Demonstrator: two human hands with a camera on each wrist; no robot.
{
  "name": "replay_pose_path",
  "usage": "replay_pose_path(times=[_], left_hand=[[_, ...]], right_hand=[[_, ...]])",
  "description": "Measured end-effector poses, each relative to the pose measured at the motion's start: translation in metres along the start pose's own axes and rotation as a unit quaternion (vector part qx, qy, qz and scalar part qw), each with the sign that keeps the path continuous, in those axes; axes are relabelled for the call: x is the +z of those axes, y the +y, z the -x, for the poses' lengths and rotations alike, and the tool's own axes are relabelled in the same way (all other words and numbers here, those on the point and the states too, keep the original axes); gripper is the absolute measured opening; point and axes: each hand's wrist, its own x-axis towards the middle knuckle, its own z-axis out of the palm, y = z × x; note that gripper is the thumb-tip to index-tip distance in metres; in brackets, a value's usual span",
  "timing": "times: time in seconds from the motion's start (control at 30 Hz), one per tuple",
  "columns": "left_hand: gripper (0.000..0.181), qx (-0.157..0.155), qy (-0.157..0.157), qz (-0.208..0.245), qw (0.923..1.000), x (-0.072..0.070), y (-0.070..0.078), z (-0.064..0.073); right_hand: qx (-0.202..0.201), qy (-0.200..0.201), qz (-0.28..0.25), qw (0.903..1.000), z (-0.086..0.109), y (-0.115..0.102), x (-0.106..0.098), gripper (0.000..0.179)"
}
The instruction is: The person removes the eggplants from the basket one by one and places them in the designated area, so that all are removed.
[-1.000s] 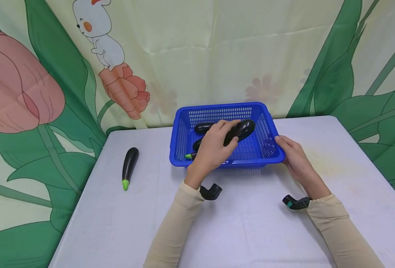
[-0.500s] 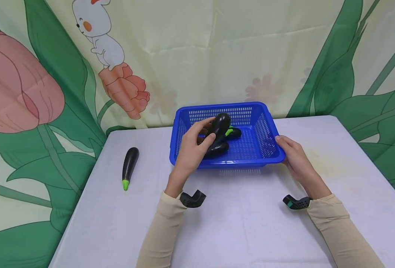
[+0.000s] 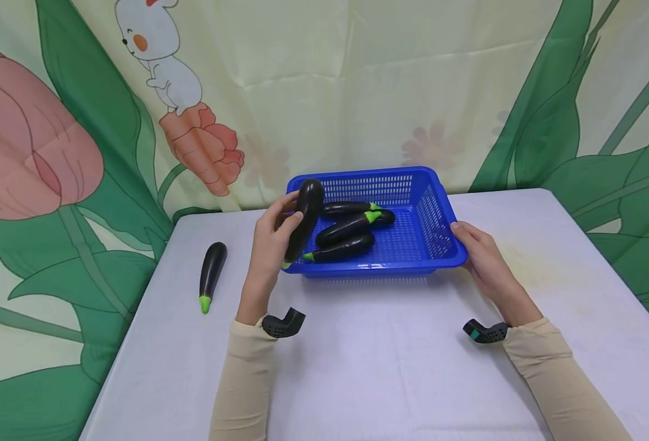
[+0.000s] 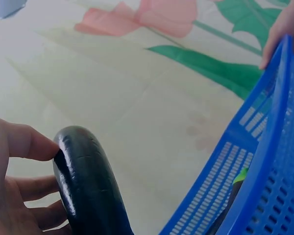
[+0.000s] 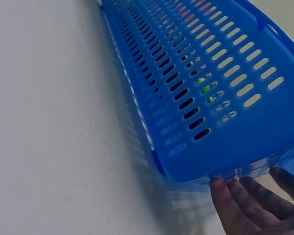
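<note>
A dark purple eggplant is gripped in my left hand, tilted over the left rim of a blue plastic basket. The left wrist view shows the thumb and fingers around this glossy eggplant. My right hand holds the basket's right side, thumb at the rim; in the right wrist view its fingertips touch the wall. Several eggplants with green stem ends lie inside the basket, towards its left half. Outside, another eggplant lies on the table to the left.
The basket stands near the back edge of a table with a white cover. Behind it hangs a printed curtain with flowers and a rabbit. Each wrist wears a black device.
My left hand has lifted an eggplant from among the others and carried it left, from the basket's middle to its left rim. The right hand keeps its hold on the basket.
</note>
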Motion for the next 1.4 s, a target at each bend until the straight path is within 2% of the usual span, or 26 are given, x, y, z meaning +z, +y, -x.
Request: replay_pose_path(times=[0.13, 0.4, 0.63, 0.83, 1.0, 1.23, 1.4], left_hand=[[0.041, -0.019, 0.023, 0.001, 0.9996, -0.012, -0.004, -0.002], [0.042, -0.065, 0.066, -0.020, 0.9955, -0.038, -0.017, -0.007], [0.045, -0.111, 0.122, -0.073, 0.9836, -0.060, -0.029, -0.009], [0.048, -0.124, 0.137, -0.147, 0.9719, -0.068, -0.039, -0.011], [0.050, -0.123, 0.139, -0.233, 0.9547, -0.073, -0.054, -0.012], [0.052, -0.132, 0.158, -0.327, 0.9224, -0.078, -0.079, -0.011], [0.053, -0.137, 0.183, -0.378, 0.8971, -0.077, -0.093, -0.011]], right_hand=[[0.000, 0.001, -0.004, 1.0000, 0.000, 0.001, -0.001, 0.065], [0.002, 0.002, 0.011, 0.9999, -0.001, 0.001, -0.002, 0.075], [0.001, 0.003, 0.027, 0.9996, -0.003, -0.001, -0.002, 0.077], [-0.001, 0.005, 0.024, 0.9997, -0.003, -0.002, -0.002, 0.078], [0.003, 0.006, 0.013, 0.9999, -0.003, 0.000, -0.001, 0.073], [0.007, 0.006, 0.017, 0.9998, 0.000, 0.002, 0.000, 0.076], [0.009, 0.009, 0.048, 0.9988, -0.001, 0.001, 0.001, 0.080]])
